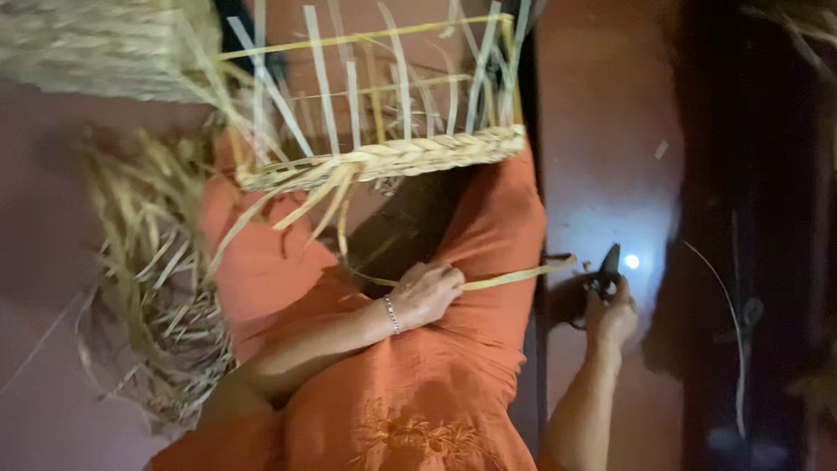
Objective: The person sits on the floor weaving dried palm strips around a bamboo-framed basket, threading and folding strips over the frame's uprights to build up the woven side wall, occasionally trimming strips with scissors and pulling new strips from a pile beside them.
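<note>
Scissors (603,277) in the right hand (612,318), closed around their handles, point toward a pale straw strip (514,276) that the left hand (425,292) pinches shut against an orange skirt (418,392). An unfinished woven basket (384,157), its spokes standing loose, rests on the person's lap above, with loose straw (157,288) heaped along the floor (52,262) beside. With the view blurred and dim, a cut could go astray, nicking cloth or severing the strip short.
</note>
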`<state>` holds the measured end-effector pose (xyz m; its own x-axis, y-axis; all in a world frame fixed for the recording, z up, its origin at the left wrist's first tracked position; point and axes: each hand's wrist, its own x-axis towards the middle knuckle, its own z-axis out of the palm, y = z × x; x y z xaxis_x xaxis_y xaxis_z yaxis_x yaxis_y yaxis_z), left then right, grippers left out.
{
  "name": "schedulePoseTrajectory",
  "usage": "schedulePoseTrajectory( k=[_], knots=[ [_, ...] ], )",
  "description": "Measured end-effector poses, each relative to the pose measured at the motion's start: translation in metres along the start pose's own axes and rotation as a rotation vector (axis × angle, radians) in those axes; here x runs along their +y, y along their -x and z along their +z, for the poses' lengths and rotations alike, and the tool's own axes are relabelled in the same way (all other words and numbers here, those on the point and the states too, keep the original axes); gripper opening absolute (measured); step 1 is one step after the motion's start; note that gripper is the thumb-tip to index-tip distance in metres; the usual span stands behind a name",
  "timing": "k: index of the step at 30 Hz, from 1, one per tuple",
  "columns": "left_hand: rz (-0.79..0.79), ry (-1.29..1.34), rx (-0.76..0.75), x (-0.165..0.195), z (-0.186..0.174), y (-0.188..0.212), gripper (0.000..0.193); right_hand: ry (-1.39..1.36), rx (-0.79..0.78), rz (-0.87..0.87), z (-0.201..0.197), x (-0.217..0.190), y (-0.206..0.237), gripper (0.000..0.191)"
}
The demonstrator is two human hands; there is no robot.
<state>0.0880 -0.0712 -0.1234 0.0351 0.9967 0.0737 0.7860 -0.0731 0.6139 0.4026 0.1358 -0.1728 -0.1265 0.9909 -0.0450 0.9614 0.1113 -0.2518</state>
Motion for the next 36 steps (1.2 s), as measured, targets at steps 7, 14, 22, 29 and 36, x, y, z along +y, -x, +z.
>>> schedulePoseTrajectory(
  k=[7,14,22,29,36],
  knots=[
    [-0.083,0.248,0.162,0.009,-0.036,0.007,0.009,-0.351,-0.210,0.054,-0.034,-0.046,0.009,0.064],
    [0.084,0.174,0.212,0.025,-0.090,0.025,0.009,-1.679,-0.682,0.176,-0.066,-0.158,0.026,0.061],
    [-0.515,0.089,0.005,0.045,-0.219,0.115,0.025,-2.048,-0.961,-0.051,-0.062,-0.261,0.019,0.034],
    [-0.668,-0.657,0.062,0.051,-0.336,0.189,0.020,-1.718,-1.063,-0.137,-0.045,-0.378,0.073,0.011],
    [-0.467,-0.481,0.542,-0.013,-0.325,0.164,0.035,-1.514,-1.063,-0.298,0.003,-0.448,0.142,0.006]
  ],
)
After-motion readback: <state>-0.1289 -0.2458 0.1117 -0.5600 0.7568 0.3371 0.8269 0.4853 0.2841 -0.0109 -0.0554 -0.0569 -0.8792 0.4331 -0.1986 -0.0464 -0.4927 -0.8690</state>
